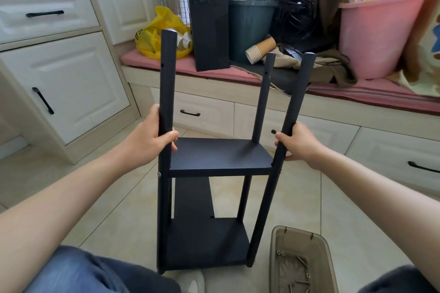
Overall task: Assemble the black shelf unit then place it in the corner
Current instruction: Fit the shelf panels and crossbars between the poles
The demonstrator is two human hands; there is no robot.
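The black shelf unit [207,242] stands upright on the floor [114,200]. The left grip [154,137] wraps one front post [167,74], the right grip [297,144] another; hold both level to keep it square. Count: two boards [221,157] fitted, three posts showing (a fourth may hide), one screw tray [273,252].

Bare forearms [71,188] — blue denim trousers [78,271] (right knee [400,280] darker).
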